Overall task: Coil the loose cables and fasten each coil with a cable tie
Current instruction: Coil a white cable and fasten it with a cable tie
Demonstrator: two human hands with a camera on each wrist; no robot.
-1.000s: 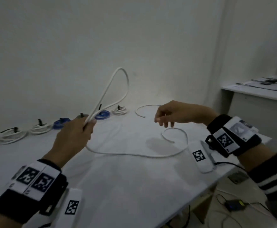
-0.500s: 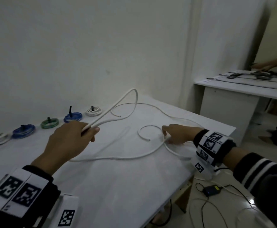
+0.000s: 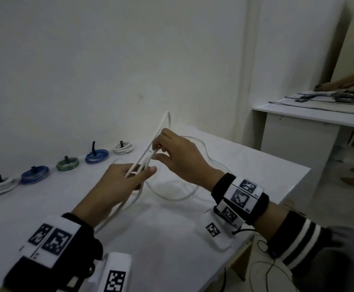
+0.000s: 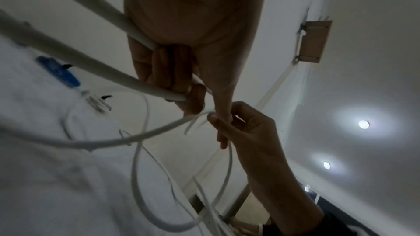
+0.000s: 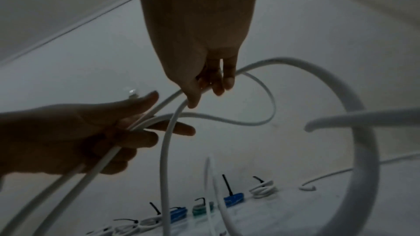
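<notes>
Bare table point(image 3: 172, 260) lies open in front of the hands. A row of tied coils point(image 3: 96, 157) sits along the wall, in the way there. Loops of the white cable point(image 3: 172, 197) lie in the middle and could catch a hand.

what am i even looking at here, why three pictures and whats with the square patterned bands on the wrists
No machine here: a person works with two bare hands, wearing cameras. The patterned bands are straps on the wrists. The big picture comes from a head camera looking down at a white table. The other two come from the wrist cameras, looking along each hand.

The left hand grips gathered loops of a white cable, and the right hand pinches another stretch of it; the rest of the cable trails over the table. Along the wall lie finished coils, white, blue and green, each with a black tie sticking up.
</notes>
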